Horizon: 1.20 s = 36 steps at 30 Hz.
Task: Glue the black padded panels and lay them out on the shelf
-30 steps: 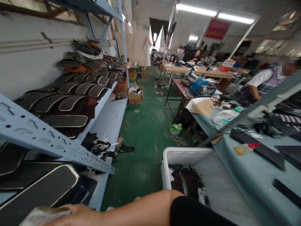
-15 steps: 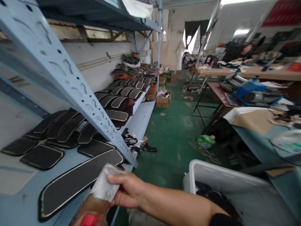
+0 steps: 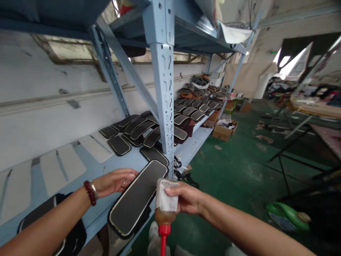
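Observation:
My right hand (image 3: 188, 199) is wrapped round a glue-like bottle (image 3: 166, 199) with a white label and a red nozzle pointing down. Beside it, a long black panel with a pale edge line (image 3: 138, 199) lies tilted over the shelf's front edge. My left hand (image 3: 115, 183) is at the panel's left edge, fingers bent against it, the fingertips partly hidden. More black panels (image 3: 119, 145) lie behind on the blue shelf (image 3: 101, 174). Another dark stack (image 3: 77, 231) is under my left forearm.
A perforated blue upright (image 3: 163, 89) rises just beyond the long panel. Pale flat sheets (image 3: 62, 167) lie on the shelf at left. A cardboard box (image 3: 223, 131) and a green jug (image 3: 286, 217) stand on the green floor. Tables stand at right.
The view has turned left toward the shelf. My left hand has come into view at the long panel, which now sits at a steeper angle. The bottle's red nozzle now shows fully.

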Each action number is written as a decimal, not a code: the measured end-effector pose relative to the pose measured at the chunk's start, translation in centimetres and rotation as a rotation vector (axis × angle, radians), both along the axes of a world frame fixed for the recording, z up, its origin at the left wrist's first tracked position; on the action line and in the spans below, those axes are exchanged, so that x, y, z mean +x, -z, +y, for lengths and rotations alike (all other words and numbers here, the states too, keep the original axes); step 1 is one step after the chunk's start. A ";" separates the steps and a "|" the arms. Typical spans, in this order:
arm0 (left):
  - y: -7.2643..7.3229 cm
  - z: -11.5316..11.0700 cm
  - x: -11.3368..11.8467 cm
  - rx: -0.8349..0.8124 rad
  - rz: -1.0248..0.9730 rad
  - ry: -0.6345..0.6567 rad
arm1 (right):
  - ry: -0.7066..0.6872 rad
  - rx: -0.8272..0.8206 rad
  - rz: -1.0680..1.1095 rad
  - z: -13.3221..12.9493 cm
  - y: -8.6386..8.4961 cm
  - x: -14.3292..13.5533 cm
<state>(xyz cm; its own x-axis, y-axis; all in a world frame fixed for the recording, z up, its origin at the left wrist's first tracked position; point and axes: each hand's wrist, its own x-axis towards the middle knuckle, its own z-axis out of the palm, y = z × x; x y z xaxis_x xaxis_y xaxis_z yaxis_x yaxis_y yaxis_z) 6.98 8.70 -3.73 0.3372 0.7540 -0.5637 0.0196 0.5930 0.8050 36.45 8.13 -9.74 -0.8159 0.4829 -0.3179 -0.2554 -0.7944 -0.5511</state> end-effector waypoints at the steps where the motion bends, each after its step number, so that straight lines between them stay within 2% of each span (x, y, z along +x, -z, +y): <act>1: 0.1 0.2 0.3 -0.009 0.025 0.013 | -0.006 0.010 -0.013 0.0 -0.1 -0.2; 6: 1.8 0.3 2.3 0.031 0.067 0.003 | 0.041 0.052 -0.030 -0.2 0.1 -0.8; 9: 1.8 -0.6 2.4 0.077 0.051 -0.019 | 0.125 0.073 -0.010 -0.4 -0.2 0.2; 12: 0.9 -2.1 1.6 0.090 0.040 -0.011 | 0.298 0.137 -0.003 -0.1 -1.8 2.2; 17: -0.9 -4.4 0.7 0.092 -0.022 0.108 | 0.707 0.378 -0.059 1.8 -5.9 4.3; 20: -1.5 -5.3 1.1 0.089 0.011 0.163 | 0.829 0.494 -0.074 2.7 -7.3 4.2; 23: -1.6 -5.8 1.5 0.080 0.035 0.191 | 0.847 0.539 -0.083 2.7 -7.5 3.8; 27: -1.8 -6.1 1.7 0.064 0.026 0.221 | 0.797 0.562 -0.093 2.2 -7.2 3.6; 31: -2.0 -6.4 1.5 0.078 0.074 0.124 | 0.793 0.575 -0.104 1.6 -6.8 3.8; 36: -1.9 -7.1 1.5 0.022 -0.024 0.087 | 0.863 0.501 -0.125 1.3 -5.5 4.2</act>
<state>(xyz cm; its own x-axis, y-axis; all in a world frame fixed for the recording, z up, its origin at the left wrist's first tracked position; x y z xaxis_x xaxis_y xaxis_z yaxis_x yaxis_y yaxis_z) 8.53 1.62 -1.81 0.4150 0.7332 -0.5387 0.0511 0.5723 0.8184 40.65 9.39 -4.20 -0.0984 0.9948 0.0249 -0.5519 -0.0337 -0.8332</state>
